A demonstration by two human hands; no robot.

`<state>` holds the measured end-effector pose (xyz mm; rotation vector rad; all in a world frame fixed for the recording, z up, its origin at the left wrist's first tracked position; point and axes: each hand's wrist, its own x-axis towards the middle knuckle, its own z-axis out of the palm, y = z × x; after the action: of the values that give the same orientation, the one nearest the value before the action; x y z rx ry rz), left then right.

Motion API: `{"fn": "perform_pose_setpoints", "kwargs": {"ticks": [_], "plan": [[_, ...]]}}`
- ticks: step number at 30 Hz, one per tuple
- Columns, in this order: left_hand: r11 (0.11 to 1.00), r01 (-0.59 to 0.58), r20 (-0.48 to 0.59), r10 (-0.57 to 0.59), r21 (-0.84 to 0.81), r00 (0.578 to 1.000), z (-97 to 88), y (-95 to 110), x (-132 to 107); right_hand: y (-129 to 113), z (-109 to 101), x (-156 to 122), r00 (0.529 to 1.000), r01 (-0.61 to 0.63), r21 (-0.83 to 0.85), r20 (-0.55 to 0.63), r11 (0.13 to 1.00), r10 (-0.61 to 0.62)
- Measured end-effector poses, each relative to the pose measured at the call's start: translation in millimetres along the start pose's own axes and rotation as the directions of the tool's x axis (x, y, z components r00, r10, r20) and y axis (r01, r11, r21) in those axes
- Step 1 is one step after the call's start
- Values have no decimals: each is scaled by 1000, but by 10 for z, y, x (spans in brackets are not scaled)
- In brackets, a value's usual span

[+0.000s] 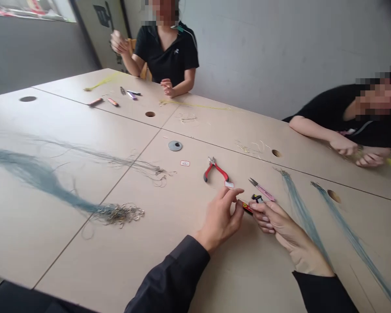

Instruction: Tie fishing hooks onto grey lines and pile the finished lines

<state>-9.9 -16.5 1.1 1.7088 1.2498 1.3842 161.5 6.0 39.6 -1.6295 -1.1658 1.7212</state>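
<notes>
My left hand [222,216] is raised over the table, thumb and a finger pinched together; whatever lies between them is too fine to make out. Close to its right, my right hand [273,217] is closed around a small black lighter-like thing [256,198] with a silvery end. A red-and-yellow object [246,207] shows between the two hands; whether it is held or lies on the table I cannot tell. Just beyond are red-handled pliers [217,170], spread apart, pink-handled snips [262,190] and a small white label [229,184].
Blue-green line bundles with hook-like ends lie left [61,189] and right [304,208]. A grey round cap [175,145] and another label [184,163] are on the table [169,261]. Two co-workers sit opposite, one [169,52] at the back, one [339,108] at right.
</notes>
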Motion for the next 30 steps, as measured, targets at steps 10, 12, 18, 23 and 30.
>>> {"fn": "perform_pose_setpoints", "kwargs": {"ticks": [10, 12, 18, 23, 30], "plan": [[989, -49, 207, 20, 139, 978, 25, 48, 42, 173, -140, -90, 984, 32, 285, 160, 958, -80], [986, -66, 232, 29, 151, 972, 13, 85, 39, 192, -147, -87, 982, 16, 296, 174, 955, -71], [984, -147, 252, 118, 101, 961, 7, 137, 36, 227, -146, -95, 980, -2, 280, 192, 960, -54], [986, -165, 268, 150, 34, 952, 41, 63, 20, 204, -133, -111, 972, -15, 269, 230, 963, -49], [996, -87, 225, 80, 24, 971, 51, 19, 22, 241, -112, -80, 985, 58, 291, 140, 955, -103]]}}
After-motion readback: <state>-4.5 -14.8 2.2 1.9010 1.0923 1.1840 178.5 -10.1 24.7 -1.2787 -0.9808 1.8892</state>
